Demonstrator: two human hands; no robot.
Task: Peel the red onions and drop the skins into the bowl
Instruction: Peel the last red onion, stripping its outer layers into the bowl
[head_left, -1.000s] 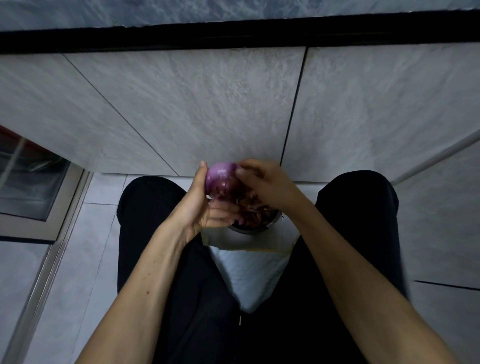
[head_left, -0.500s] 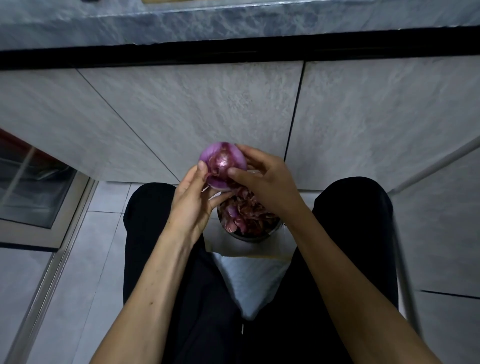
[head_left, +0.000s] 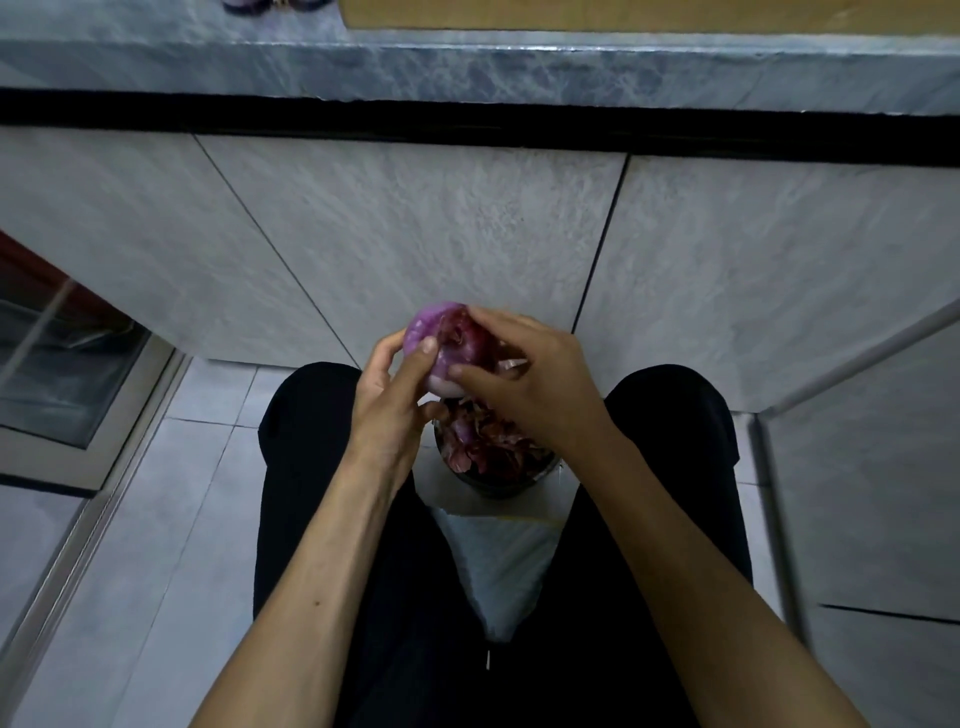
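the left hand (head_left: 387, 400) still cupped the red onion (head_left: 441, 340) just above the bowl (head_left: 498, 480) of skins (head_left: 483, 441), and the right hand (head_left: 530, 379) had closed its fingertips over its dark remaining skin, likely about to strip it.

A pale grey tiled floor (head_left: 156, 545) carries everything in sight. Between the knees, on the floor, lies a white sheet or bag (head_left: 498, 561), and the dark bowl (head_left: 498, 486) heaped with red onion skins (head_left: 483, 441) stands on the far end of that sheet. Beyond the bowl rises a grey marbled counter (head_left: 467, 67); on its top, far above and left of the bowl, sit dark rounded things (head_left: 270, 4) cut off by the frame, with a tan board (head_left: 623, 13) to their right
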